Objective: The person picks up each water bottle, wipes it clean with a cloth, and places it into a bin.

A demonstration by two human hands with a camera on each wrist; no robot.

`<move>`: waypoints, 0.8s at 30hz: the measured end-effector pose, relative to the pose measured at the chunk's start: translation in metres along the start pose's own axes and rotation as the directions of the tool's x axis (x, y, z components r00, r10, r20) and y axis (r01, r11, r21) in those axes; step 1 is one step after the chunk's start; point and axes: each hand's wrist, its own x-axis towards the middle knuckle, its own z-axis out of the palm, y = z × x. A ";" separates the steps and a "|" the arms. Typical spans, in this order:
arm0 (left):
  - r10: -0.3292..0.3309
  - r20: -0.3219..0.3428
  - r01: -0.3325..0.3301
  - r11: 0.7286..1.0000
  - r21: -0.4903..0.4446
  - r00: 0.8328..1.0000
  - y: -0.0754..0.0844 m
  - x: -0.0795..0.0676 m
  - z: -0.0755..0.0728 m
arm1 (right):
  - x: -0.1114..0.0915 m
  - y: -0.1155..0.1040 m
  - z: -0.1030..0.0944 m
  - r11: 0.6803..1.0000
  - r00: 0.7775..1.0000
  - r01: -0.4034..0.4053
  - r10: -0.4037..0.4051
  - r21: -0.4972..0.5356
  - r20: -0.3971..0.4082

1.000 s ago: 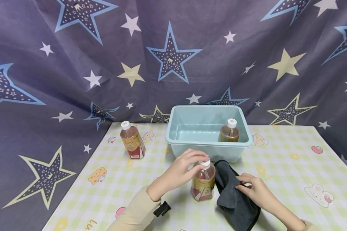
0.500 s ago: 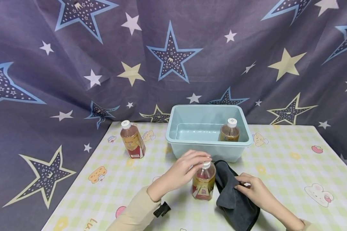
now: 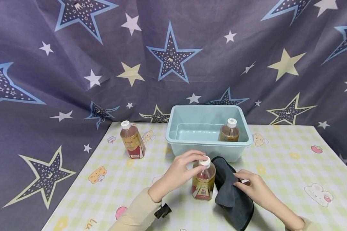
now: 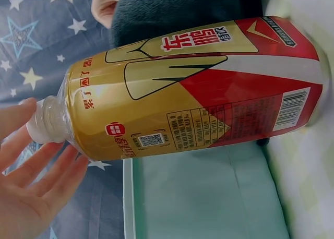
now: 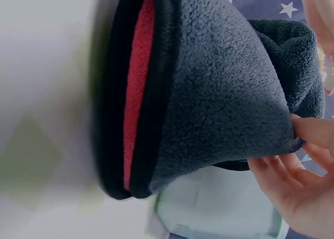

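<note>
A plastic drink bottle (image 3: 203, 183) with a gold and red label and white cap stands upright on the table. My left hand (image 3: 182, 170) pinches its cap between thumb and fingers; in the left wrist view the other fingers (image 4: 39, 184) spread beside the bottle's neck. My right hand (image 3: 255, 186) pinches a folded dark grey cloth (image 3: 234, 199) just right of the bottle. The right wrist view shows the cloth (image 5: 219, 93) with black edging and a red layer inside, gripped by thumb and fingers. The head view does not show whether cloth and bottle touch.
Behind the hands stands a light blue plastic basin (image 3: 209, 146) with a similar bottle (image 3: 229, 131) upright in its right part. Another such bottle (image 3: 132, 141) stands at the back left of the checked tablecloth (image 3: 289, 173). A starry curtain (image 3: 112, 48) hangs behind.
The bottle has turned slightly, showing a different part of its label. My left fingers have shifted left, exposing more of the cap. My right hand and the cloth have moved a little left.
</note>
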 end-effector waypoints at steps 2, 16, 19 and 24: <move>-0.003 -0.010 0.003 1.000 -0.016 1.000 -0.001 0.000 0.001 | 0.002 -0.004 -0.001 1.000 1.000 0.010 -0.010 0.001 -0.008; 0.006 -0.025 -0.006 1.000 0.001 1.000 0.008 0.004 -0.002 | 0.019 -0.031 -0.005 0.999 0.999 0.029 -0.030 -0.031 -0.039; 0.010 -0.018 -0.009 1.000 0.011 1.000 -0.001 0.002 0.001 | 0.023 -0.035 -0.005 0.998 0.998 0.042 -0.043 -0.041 -0.036; 0.000 -0.011 0.000 1.000 -0.003 1.000 -0.002 0.002 0.001 | 0.028 -0.040 0.000 0.995 0.996 0.073 -0.076 -0.073 -0.045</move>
